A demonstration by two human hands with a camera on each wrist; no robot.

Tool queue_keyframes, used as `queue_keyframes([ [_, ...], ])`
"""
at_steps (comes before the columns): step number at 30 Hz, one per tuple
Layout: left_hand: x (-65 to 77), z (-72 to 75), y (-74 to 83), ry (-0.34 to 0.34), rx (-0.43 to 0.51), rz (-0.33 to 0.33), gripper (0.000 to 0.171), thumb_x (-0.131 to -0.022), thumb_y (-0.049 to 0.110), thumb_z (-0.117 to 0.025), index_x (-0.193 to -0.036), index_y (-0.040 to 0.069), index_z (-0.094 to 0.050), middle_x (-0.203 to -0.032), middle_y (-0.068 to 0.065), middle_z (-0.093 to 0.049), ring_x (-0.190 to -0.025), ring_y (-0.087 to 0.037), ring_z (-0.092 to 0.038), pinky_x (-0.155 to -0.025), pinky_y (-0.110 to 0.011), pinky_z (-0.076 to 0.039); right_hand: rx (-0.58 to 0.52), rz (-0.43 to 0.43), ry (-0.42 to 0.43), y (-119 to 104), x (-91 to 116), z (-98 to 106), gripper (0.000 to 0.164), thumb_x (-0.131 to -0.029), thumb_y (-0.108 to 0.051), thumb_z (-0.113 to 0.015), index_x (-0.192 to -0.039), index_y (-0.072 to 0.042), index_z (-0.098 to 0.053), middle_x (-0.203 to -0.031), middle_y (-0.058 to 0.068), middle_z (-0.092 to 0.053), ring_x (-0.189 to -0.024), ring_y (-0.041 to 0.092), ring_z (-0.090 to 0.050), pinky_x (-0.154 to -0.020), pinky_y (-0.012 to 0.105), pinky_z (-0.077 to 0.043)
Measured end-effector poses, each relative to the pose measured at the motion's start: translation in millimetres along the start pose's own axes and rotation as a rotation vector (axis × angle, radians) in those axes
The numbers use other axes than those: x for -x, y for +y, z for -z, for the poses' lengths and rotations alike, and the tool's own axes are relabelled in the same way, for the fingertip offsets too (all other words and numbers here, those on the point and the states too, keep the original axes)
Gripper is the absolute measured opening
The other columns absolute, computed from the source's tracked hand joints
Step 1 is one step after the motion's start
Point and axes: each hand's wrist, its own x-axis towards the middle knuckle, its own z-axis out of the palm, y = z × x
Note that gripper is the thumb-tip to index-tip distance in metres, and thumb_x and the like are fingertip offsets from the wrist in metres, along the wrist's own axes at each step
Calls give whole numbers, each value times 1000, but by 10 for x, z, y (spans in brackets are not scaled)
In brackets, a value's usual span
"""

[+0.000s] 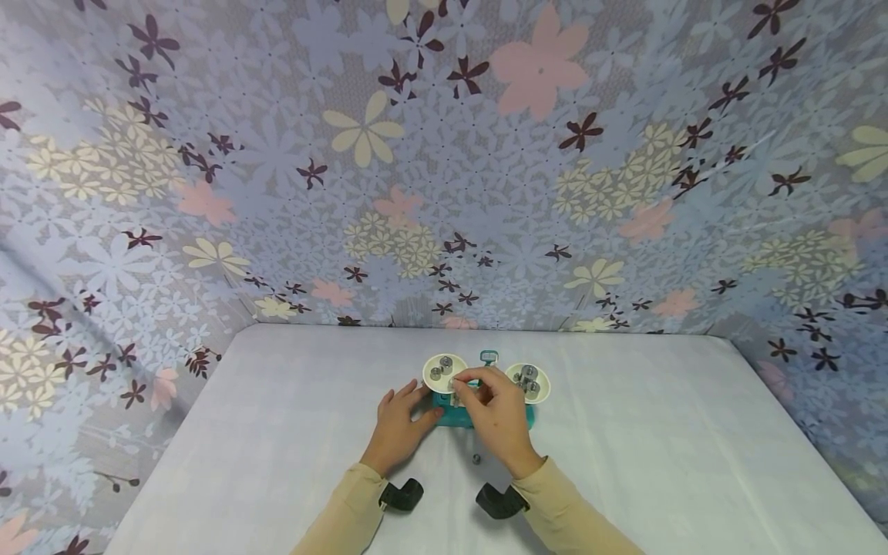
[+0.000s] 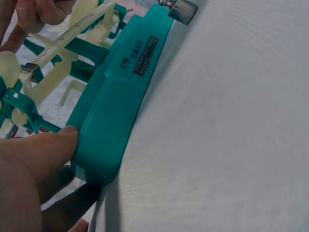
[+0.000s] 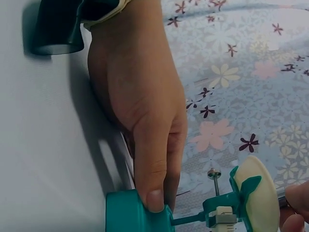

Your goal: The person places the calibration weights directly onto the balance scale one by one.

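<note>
A teal tray balance (image 1: 454, 417) with cream pans stands on the table. My left hand (image 1: 401, 432) holds the left end of its base, the thumb on the near side in the left wrist view and fingers around the end. My right hand (image 1: 501, 420) pinches a small metal weight (image 3: 282, 198) at the edge of the left pan (image 1: 429, 364). Two metal weights (image 1: 446, 361) stand in that pan. Several more weights (image 1: 529, 371) sit in the right pan (image 1: 544, 388). Part of the beam is hidden behind my right hand.
A loose metal weight (image 1: 476, 459) lies on the white-covered table (image 1: 659, 447), in front of the base. Black wrist cameras (image 1: 402, 495) are strapped at both sleeves. Beyond the table's back edge rises a flower-patterned cloth (image 1: 486, 193).
</note>
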Motion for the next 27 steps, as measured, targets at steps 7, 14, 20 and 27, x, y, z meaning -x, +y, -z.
queue_keyframes([
  [7,-2,1,-4,2,1,-2,52,-89,42,-58,-129,10,-55,-130,-4,-55,-132,-24,-37,-111,-50,-12,37,44,8,42,-12,-22,5,-84,-17,-70,-89,-19,-70,-71,-10,-54,-49,7,-43,-41,21,-37],
  [14,0,6,-2,3,2,-4,52,-89,43,-58,-128,9,-55,-130,-5,-55,-131,-24,-37,-111,-52,-13,112,71,30,20,-27,-45,5,-83,-14,-71,-87,-16,-71,-78,-10,-58,-49,4,-44,-42,20,-39],
  [20,5,11,4,7,8,-13,51,-89,42,-58,-128,8,-56,-130,-6,-55,-131,-25,-38,-110,-53,-13,147,76,35,12,-31,-51,4,-83,-14,-70,-86,-16,-71,-77,-9,-58,-49,3,-44,-42,19,-39],
  [27,3,14,9,10,9,-14,51,-89,40,-59,-127,8,-56,-129,-6,-55,-131,-25,-38,-110,-53,-14,163,66,31,-1,-35,-48,4,-84,-16,-69,-87,-15,-71,-77,-9,-57,-50,3,-44,-43,20,-39],
])
